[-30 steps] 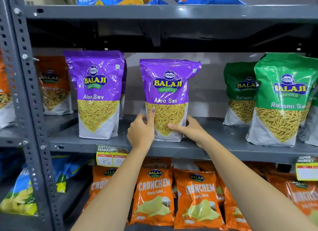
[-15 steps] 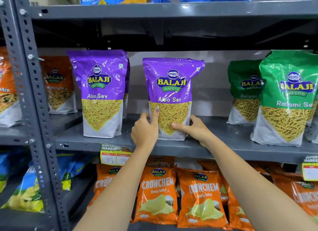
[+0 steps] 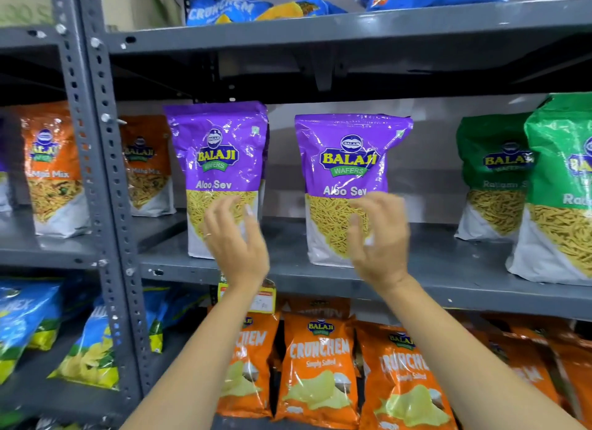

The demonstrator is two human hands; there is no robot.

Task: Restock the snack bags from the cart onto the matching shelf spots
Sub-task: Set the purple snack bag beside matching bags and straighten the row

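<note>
Two purple Aloo Sev bags (image 3: 347, 186) upright on grey metal shelf (image 3: 432, 269).

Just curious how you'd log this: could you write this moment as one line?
phase: release | left hand: open, off bag | right hand: open, off bag | Aloo Sev bag: upright on middle shelf
</note>
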